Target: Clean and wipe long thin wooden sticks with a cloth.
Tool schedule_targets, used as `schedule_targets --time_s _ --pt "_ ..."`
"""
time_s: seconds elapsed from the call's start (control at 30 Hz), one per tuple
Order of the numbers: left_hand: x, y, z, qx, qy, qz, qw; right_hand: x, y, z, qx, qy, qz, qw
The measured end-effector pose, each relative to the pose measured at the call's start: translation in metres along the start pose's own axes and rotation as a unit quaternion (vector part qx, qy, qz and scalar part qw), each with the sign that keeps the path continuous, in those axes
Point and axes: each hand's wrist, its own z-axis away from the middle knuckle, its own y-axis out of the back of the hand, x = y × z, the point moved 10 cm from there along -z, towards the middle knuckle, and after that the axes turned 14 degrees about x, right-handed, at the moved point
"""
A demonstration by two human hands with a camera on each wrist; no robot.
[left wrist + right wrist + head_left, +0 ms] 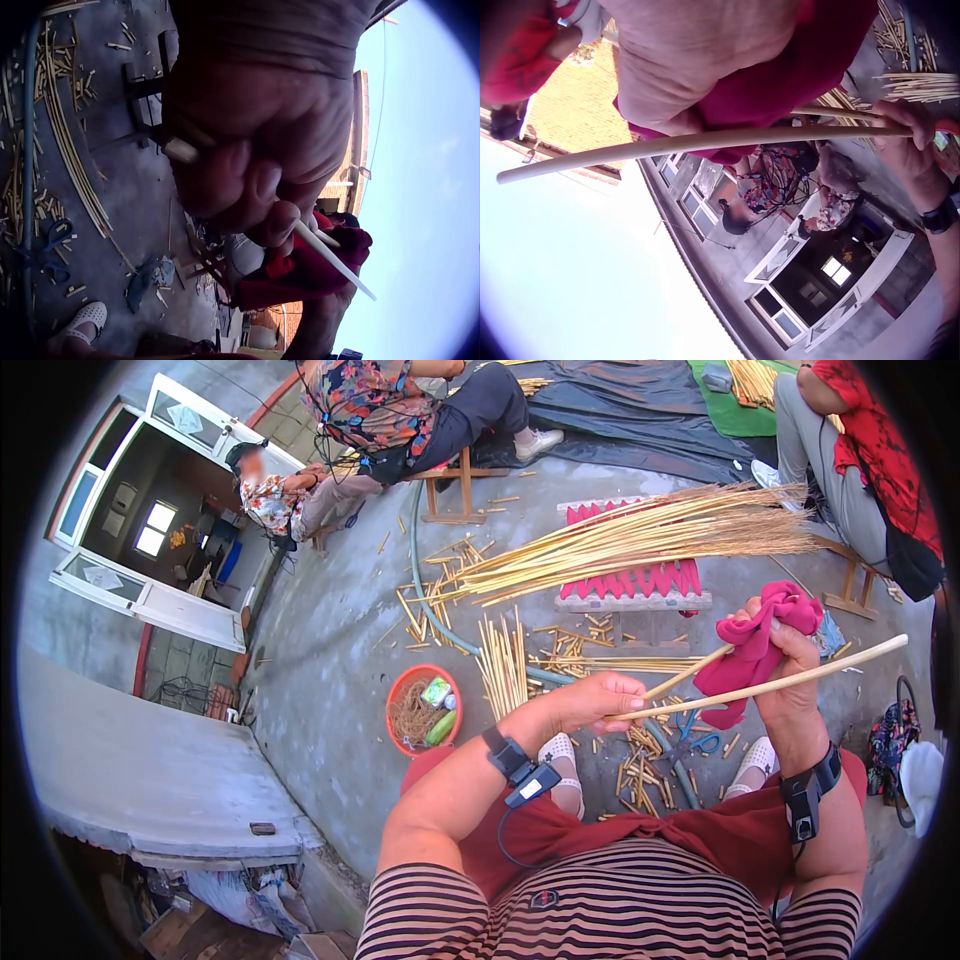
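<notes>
In the head view, my left hand (605, 702) pinches the near ends of two pale peeled stalks (840, 662). My right hand (790, 650) grips a bunched magenta cloth (735, 678). One stalk runs into the cloth, while the longer one crosses in front of it and sticks out past the right wrist. From the left wrist, curled fingers (259, 180) show around the stalks, with a stalk end (180, 150) poking out of the fist. The right wrist view has the cloth (780, 82) under the palm and the long stalk (592, 159) across it; the cloth hides much of the other stalk.
A large bundle of straw stalks (640, 540) lies across a low rack draped in magenta (680, 577). Blue-handled scissors (686, 722) and cut stalk pieces lie between my feet. An orange basin (393, 700) stands left. Other people sit at the back and right.
</notes>
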Motion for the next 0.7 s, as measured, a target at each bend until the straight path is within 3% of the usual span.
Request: schedule_targets --time_s 0.1,0.2,0.33,0.4,0.5,0.57,0.63,0.7 --pt "-0.006 0.010 0.005 0.001 0.008 -0.008 1.000 -0.005 0.017 -0.008 0.048 -0.004 -0.001 0.999" --pt "0.001 0.032 0.014 0.054 0.003 -0.066 0.996 -0.034 0.047 -0.030 0.057 0.025 -0.028 0.998" --pt "0.028 0.081 0.022 0.143 -0.115 0.088 0.979 -0.081 0.067 -0.045 0.124 0.119 -0.083 0.982" --pt "0.050 0.098 0.027 0.183 -0.210 0.212 0.937 -0.065 0.055 -0.037 0.135 0.086 -0.085 0.983" --pt "0.058 0.095 0.023 0.221 -0.243 0.270 0.905 -0.016 0.023 -0.020 0.078 0.016 -0.053 0.995" --pt "0.062 0.072 0.013 0.223 -0.255 0.250 0.907 0.023 -0.001 -0.003 0.060 -0.027 -0.017 0.998" --pt "0.060 0.043 0.002 0.243 -0.278 0.215 0.904 0.054 -0.031 0.018 -0.024 -0.052 0.010 0.998" --pt "0.058 0.005 -0.003 0.291 -0.264 0.220 0.893 0.072 -0.039 0.036 0.002 -0.011 0.092 0.996"
